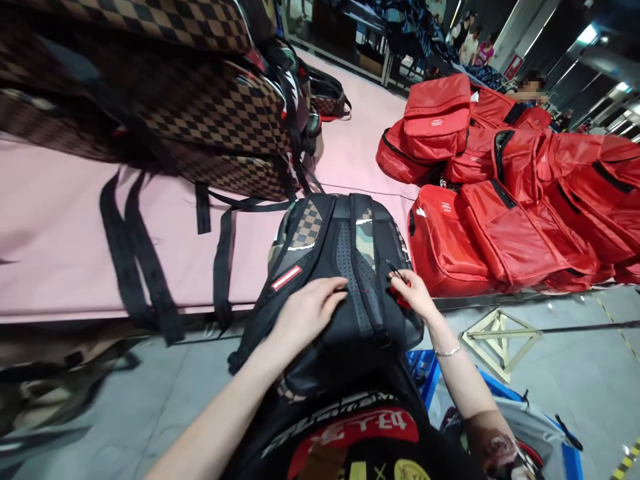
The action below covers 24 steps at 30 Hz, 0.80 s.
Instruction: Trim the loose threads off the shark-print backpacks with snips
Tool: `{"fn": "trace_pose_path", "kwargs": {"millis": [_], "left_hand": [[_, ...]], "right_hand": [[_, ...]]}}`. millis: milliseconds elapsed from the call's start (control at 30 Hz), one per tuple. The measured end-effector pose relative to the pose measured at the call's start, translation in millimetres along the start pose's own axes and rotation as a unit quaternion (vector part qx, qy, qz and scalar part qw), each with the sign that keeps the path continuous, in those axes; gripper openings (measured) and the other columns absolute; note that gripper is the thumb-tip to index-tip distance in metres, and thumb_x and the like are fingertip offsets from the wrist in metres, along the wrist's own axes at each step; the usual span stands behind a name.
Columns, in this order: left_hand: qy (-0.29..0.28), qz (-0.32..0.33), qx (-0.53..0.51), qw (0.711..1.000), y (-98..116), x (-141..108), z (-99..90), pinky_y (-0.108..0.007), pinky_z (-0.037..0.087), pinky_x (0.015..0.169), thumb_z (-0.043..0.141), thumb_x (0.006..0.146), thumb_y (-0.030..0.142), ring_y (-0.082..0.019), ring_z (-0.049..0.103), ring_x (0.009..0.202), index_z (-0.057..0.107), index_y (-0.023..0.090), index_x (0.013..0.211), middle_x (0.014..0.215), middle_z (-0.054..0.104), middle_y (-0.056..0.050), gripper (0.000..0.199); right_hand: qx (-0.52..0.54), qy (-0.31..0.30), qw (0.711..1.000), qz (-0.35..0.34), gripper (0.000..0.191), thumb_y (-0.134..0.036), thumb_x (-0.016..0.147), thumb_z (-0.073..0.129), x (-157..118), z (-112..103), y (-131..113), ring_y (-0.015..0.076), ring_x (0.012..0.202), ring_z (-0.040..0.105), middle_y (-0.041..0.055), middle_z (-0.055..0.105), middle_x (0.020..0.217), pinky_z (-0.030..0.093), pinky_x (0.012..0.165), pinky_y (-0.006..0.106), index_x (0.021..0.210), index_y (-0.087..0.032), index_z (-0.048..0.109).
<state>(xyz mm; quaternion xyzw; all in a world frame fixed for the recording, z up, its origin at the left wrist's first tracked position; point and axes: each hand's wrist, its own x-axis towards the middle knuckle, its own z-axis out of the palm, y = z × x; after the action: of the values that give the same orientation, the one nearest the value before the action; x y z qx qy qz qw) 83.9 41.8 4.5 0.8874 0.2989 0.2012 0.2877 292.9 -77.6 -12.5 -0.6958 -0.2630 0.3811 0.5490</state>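
A black backpack [325,327] with brown-checked and camouflage patches lies at the table's edge in front of me, its shoulder straps facing up. My left hand [315,303] is over the back panel, thumb and fingers pinched together; what they hold, if anything, is too small to make out. On the other side, my right hand [413,293] is closed around small thread snips [395,269] with dark pointed blades and a red handle. The blades point up and left, beside the right shoulder strap [367,280]. A red-and-white label [287,278] shows on the left strap.
Checked backpacks [240,127] are stacked at the left of the pink table [65,233], black straps dangling. Several red bags [505,233] are piled at the right. Below stands a blue-framed bin [573,460] near a cream metal frame [500,340]. People are in the background.
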Motion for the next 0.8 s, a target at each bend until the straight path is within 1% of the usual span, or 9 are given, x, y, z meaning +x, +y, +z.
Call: {"fn": "trace_pose_path", "kwargs": {"millis": [133, 233, 333, 400, 500, 567, 667, 733, 800], "left_hand": [[-0.105, 0.009, 0.052, 0.993, 10.9, 25.5, 49.9, -0.033, 0.047, 0.077, 0.038, 0.084, 0.025, -0.025, 0.058, 0.090, 0.061, 0.017, 0.092, 0.094, 0.062, -0.011, 0.025], [-0.119, 0.023, 0.060, 0.991, 12.2, 28.3, 60.7, -0.033, 0.045, 0.072, 0.034, 0.085, 0.023, -0.024, 0.058, 0.083, 0.058, 0.018, 0.079, 0.083, 0.060, -0.009, 0.025], [-0.128, 0.029, -0.008, 0.991, 13.2, 14.8, 45.2, -0.031, 0.044, 0.070, 0.033, 0.087, 0.029, -0.020, 0.056, 0.074, 0.052, 0.019, 0.076, 0.076, 0.059, -0.006, 0.024], [-0.168, 0.006, -0.142, 0.976, 13.4, 2.4, 26.0, -0.028, 0.043, 0.064, 0.038, 0.086, 0.038, -0.017, 0.054, 0.064, 0.050, 0.019, 0.072, 0.067, 0.057, -0.003, 0.027], [-0.315, -0.007, -0.362, 0.877, 12.9, -9.4, -3.1, -0.029, 0.041, 0.056, 0.030, 0.084, 0.061, -0.017, 0.050, 0.053, 0.054, 0.018, 0.059, 0.054, 0.055, -0.005, 0.056], [-0.363, -0.006, -0.411, 0.836, 13.4, -8.9, -15.0, -0.029, 0.041, 0.055, 0.019, 0.080, 0.071, -0.018, 0.052, 0.053, 0.059, 0.016, 0.054, 0.053, 0.058, -0.009, 0.072], [-0.289, -0.066, -0.326, 0.898, 17.2, -1.2, -13.2, -0.027, 0.043, 0.060, 0.034, 0.079, 0.067, -0.017, 0.055, 0.060, 0.062, 0.015, 0.065, 0.064, 0.063, -0.007, 0.061], [-0.242, -0.092, -0.230, 0.938, 22.4, 1.6, 0.0, -0.026, 0.044, 0.063, 0.043, 0.080, 0.058, -0.017, 0.057, 0.064, 0.059, 0.016, 0.073, 0.070, 0.064, -0.004, 0.045], [-0.239, -0.078, -0.162, 0.954, 30.5, -0.7, 17.8, -0.025, 0.044, 0.064, 0.043, 0.082, 0.052, -0.016, 0.059, 0.066, 0.058, 0.018, 0.083, 0.074, 0.064, -0.002, 0.037]], "right_hand": [[-0.132, -0.023, 0.990, -0.031, 0.020, -0.035, 0.072, 0.062, -20.7, 6.4, 29.7, 0.0143, 0.069, 0.054, 0.0010, 0.063, 0.074, 0.041, 0.061, 0.024, 0.082, -0.017, 0.065], [-0.168, -0.007, 0.985, -0.038, 0.019, -0.036, 0.073, 0.061, -23.5, 13.1, 34.7, 0.0135, 0.064, 0.052, -0.0009, 0.060, 0.065, 0.038, 0.058, 0.022, 0.071, -0.017, 0.064], [-0.122, 0.006, 0.992, -0.041, 0.022, -0.038, 0.072, 0.061, -23.0, 16.4, 33.2, 0.0116, 0.060, 0.050, -0.0027, 0.057, 0.061, 0.035, 0.053, 0.020, 0.067, -0.017, 0.062], [-0.090, 0.019, 0.995, -0.036, 0.023, -0.039, 0.073, 0.060, -22.9, 16.6, 32.0, 0.0103, 0.057, 0.049, -0.0031, 0.056, 0.061, 0.036, 0.053, 0.019, 0.069, -0.016, 0.061], [-0.056, 0.027, 0.998, -0.020, 0.024, -0.039, 0.074, 0.059, -23.5, 13.8, 31.1, 0.0090, 0.055, 0.049, -0.0027, 0.056, 0.062, 0.037, 0.053, 0.019, 0.072, -0.016, 0.061], [-0.039, 0.028, 0.999, -0.014, 0.026, -0.041, 0.074, 0.060, -25.0, 9.5, 31.3, 0.0095, 0.057, 0.052, -0.0010, 0.059, 0.066, 0.040, 0.055, 0.020, 0.075, -0.015, 0.063], [-0.028, 0.031, 0.999, -0.021, 0.029, -0.043, 0.075, 0.059, -32.0, -2.2, 34.0, 0.0128, 0.069, 0.059, 0.0039, 0.065, 0.077, 0.046, 0.062, 0.022, 0.080, -0.015, 0.066], [-0.049, 0.041, 0.998, -0.011, 0.032, -0.044, 0.077, 0.056, -42.4, -12.5, 38.7, 0.0141, 0.067, 0.061, 0.0051, 0.067, 0.076, 0.047, 0.061, 0.024, 0.080, -0.015, 0.068], [-0.076, 0.058, 0.995, 0.006, 0.032, -0.043, 0.078, 0.054, -57.9, -21.9, 45.9, 0.0151, 0.065, 0.062, 0.0049, 0.068, 0.074, 0.048, 0.061, 0.025, 0.080, -0.015, 0.069]]}}
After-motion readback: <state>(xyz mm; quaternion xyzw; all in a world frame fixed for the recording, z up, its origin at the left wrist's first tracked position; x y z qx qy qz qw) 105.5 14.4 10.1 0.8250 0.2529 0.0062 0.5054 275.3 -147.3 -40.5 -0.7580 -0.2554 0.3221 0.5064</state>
